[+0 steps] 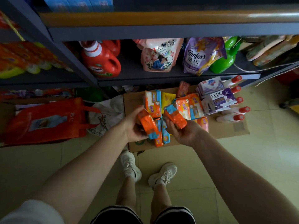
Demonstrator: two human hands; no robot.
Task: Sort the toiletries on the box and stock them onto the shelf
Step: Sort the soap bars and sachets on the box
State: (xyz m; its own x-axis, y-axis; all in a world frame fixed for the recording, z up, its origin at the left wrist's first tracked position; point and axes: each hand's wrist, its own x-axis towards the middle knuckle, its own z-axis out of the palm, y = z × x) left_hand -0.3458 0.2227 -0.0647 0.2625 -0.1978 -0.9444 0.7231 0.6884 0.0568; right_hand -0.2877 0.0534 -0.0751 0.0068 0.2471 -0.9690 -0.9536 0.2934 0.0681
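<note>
Orange-and-blue packet (pixel 148 125) gripped in left hand (pixel 135 126), fingers curled round it from the left edge. Twin orange packet (pixel 175 118) lying in right hand (pixel 186 131), palm up, fingers cupped under and thumb closing on the near end. Both held just above the near half of the cardboard box (pixel 229 131), close together but apart.

Below and beyond: more orange packs (pixel 152 102) lying loose and overlapping on the box top, a yellow pack (pixel 168 99) among them, a small orange sachet (pixel 182 88) farther back. To the right, purple soap boxes (pixel 218 98) stacked in a pile, then a row of white bottles with red caps (pixel 237 109) lying along the right edge.

Judged early in the job: most goods on the box, only partly grouped by kind, nothing from this pile plainly placed yet. Sorting of orange packs apparently in hand; stocking left to do.

Forearms reaching forward and down from both sides, wrists angled inward toward each other.

Farther out: dark shelf (pixel 161 76) with red detergent jugs (pixel 102 62), a pink pouch (pixel 159 55), a purple Comfort pouch (pixel 197 57) and a green bottle (pixel 224 60). Orange bag (pixel 48 120) on tiled floor at left. White sneakers (pixel 131 165) below the box.
</note>
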